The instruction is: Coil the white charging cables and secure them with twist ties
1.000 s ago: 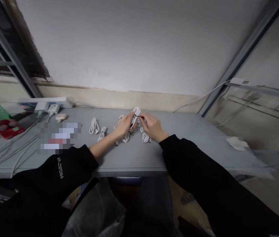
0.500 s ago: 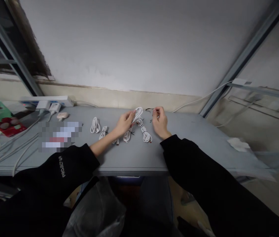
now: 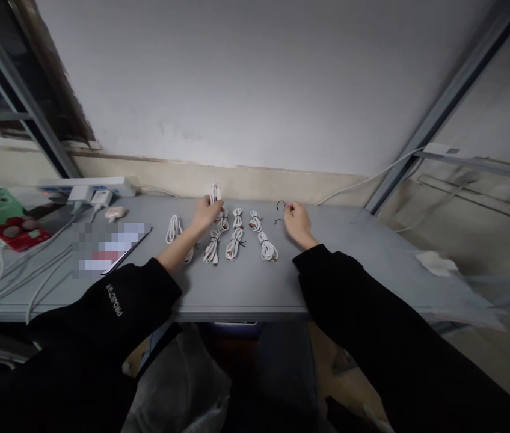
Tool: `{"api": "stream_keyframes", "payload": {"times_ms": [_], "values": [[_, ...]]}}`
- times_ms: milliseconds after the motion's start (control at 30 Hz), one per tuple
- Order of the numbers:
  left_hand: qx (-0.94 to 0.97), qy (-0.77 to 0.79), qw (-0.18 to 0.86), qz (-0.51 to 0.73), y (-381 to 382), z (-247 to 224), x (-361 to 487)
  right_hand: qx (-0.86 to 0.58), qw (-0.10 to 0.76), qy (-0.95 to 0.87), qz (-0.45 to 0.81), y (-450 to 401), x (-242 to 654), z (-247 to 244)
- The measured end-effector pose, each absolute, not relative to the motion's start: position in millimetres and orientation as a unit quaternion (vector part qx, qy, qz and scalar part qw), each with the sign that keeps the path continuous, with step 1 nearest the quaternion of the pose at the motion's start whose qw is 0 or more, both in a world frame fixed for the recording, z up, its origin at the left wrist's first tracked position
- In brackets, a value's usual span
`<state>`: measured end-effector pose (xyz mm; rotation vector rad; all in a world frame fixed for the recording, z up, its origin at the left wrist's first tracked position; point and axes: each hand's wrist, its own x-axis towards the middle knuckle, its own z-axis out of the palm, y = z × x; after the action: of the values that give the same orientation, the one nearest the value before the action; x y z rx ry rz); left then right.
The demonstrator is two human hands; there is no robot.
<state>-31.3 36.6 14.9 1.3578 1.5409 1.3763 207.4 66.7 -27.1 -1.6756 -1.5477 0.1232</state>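
My left hand (image 3: 203, 214) is closed on a coiled white cable (image 3: 215, 192), held over the back of the cable rows; its lower part is hidden by my fingers. My right hand (image 3: 299, 221) pinches a thin black twist tie (image 3: 280, 205), whose curved end sticks out to the left. A second black tie (image 3: 278, 221) lies just beside these fingers. Between my hands are several bundled white cables, such as a bundle with a black tie around it (image 3: 235, 244) and another one at the right (image 3: 267, 246). A coil (image 3: 173, 228) lies at the left, near my left forearm.
A phone (image 3: 119, 246), partly blurred out, lies on the grey desk (image 3: 246, 294). Behind it are a pale pink case (image 3: 115, 213) and a power strip (image 3: 110, 184) with plugs. Loose cables and a green-red package (image 3: 5, 219) occupy the far left. White tissue (image 3: 435, 263) lies at the right.
My left hand has moved left with the white cable, uncovering bundles in the middle. My right hand has shifted slightly right and down, the black tie still at its fingertips.
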Motion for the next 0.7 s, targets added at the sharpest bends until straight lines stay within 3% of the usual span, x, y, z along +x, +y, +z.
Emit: {"api": "stream_keyframes", "payload": {"times_ms": [500,700], "values": [[0.638,0.725,0.036,0.256,63,-7,-72,-0.717,0.261,-0.646,0.022,66,213,-27],[0.654,0.731,0.034,0.192,67,-17,-75,-0.720,0.215,-0.659,0.013,65,213,-28]]}}
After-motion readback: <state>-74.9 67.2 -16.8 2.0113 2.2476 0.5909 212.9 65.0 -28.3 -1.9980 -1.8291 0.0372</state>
